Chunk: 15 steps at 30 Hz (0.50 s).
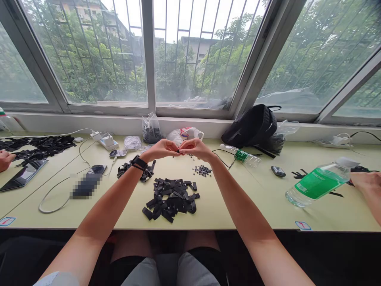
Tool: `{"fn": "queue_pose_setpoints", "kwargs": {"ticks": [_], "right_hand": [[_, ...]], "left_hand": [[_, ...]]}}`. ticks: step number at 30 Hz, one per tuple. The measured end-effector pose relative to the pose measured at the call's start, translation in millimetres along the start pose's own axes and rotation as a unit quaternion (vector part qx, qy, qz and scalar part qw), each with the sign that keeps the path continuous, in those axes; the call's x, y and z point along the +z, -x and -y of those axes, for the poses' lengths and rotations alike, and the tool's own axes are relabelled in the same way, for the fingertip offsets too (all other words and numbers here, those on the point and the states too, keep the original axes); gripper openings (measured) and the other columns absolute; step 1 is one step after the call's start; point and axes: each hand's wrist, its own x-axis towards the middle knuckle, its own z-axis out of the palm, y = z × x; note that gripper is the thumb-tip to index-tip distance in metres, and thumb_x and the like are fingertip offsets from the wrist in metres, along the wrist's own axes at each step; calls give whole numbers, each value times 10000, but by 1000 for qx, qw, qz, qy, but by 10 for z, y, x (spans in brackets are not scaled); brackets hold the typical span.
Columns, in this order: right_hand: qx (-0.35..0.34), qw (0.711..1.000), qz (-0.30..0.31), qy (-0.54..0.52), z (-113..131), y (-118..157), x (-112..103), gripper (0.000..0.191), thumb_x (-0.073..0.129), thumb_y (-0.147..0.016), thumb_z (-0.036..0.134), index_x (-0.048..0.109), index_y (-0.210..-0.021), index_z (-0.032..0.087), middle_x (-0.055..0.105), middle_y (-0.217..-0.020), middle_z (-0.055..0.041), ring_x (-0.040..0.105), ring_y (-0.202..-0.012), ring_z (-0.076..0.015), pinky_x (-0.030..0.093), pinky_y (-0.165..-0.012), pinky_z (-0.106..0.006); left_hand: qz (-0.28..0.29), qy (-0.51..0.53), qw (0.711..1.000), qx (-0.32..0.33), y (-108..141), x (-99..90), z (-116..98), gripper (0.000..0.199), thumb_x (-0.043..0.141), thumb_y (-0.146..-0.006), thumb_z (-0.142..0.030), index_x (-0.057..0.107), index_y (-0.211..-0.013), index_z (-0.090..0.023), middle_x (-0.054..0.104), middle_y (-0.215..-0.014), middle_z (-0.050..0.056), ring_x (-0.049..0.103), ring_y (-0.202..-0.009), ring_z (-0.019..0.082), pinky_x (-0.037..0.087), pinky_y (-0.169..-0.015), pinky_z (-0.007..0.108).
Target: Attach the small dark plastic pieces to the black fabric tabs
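My left hand (162,150) and my right hand (197,148) meet fingertip to fingertip above the far middle of the table. Both are closed in a pinch; a tiny dark bit shows between them, too small to name. Nearer me lies a heap of short black strap pieces (175,198), some with small shiny metal spots. To the right, below my right wrist, is a cluster of small dark metal rings (203,171). More black strips (149,173) lie partly hidden behind my left wrist.
A white plastic bag (186,135) and a clear bag of dark parts (151,129) stand by the window. Left are a phone (97,170), cables and a power strip (107,142). Right are a backpack (250,127) and a water bottle (320,182). Other people's hands show at both sides.
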Motion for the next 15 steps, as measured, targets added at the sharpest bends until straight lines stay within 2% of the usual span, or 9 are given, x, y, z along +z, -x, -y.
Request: {"fn": "queue_pose_setpoints", "kwargs": {"ticks": [3, 5, 9, 11, 13, 14, 15], "right_hand": [[-25, 999, 20, 29, 213, -144, -182, 310, 833, -724, 446, 798, -856, 168, 731, -843, -67, 635, -732, -155, 511, -640, -286], [-47, 999, -1, 26, 337, -208, -229, 315, 839, -718, 458, 796, -848, 175, 732, -886, -71, 641, -744, -157, 520, -643, -292], [-119, 988, -96, -10, 576, -270, -122, 328, 819, -751, 483, 782, -892, 189, 718, -926, -65, 651, -814, -170, 550, -715, -312], [-153, 979, -124, -41, 688, -282, 2, 351, 796, -787, 485, 768, -991, 200, 706, -954, -56, 656, -844, -167, 562, -773, -319], [-159, 976, -129, -70, 772, -295, 155, 426, 752, -838, 497, 715, -1168, 231, 692, -1023, -48, 664, -873, -160, 570, -812, -320], [-148, 978, -124, -76, 795, -302, 245, 456, 726, -864, 505, 680, -1236, 245, 684, -1064, -47, 667, -896, -159, 572, -828, -316], [-135, 981, -115, -78, 804, -310, 347, 468, 694, -891, 516, 656, -1273, 249, 676, -1087, -48, 669, -915, -158, 573, -835, -310]], "left_hand": [[26, -14, 1000, 1, -95, -206, -265, 404, 808, -749, -491, 786, -955, -144, 757, -909, 96, 662, -791, 165, 498, -695, 271], [12, -5, 1000, 9, -130, -270, -374, 401, 772, -786, -517, 781, -945, -148, 745, -893, 89, 650, -780, 150, 489, -696, 265], [-47, 52, 996, 58, -155, -295, -536, 362, 699, -860, -517, 737, -875, -158, 702, -859, 64, 614, -740, 121, 462, -682, 263], [-87, 101, 986, 102, -150, -324, -609, 329, 687, -876, -482, 668, -781, -167, 625, -752, 23, 559, -673, 109, 420, -636, 270], [-145, 182, 958, 168, -122, -401, -667, 344, 611, -929, -459, 559, -724, -188, 494, -643, -19, 468, -593, 103, 362, -590, 281], [-177, 223, 935, 212, -95, -460, -689, 356, 544, -972, -444, 501, -720, -197, 429, -613, -33, 420, -573, 104, 337, -582, 283], [-214, 267, 899, 275, -56, -528, -709, 359, 473, -1012, -411, 438, -722, -202, 376, -603, -43, 369, -563, 103, 311, -578, 281]]}}
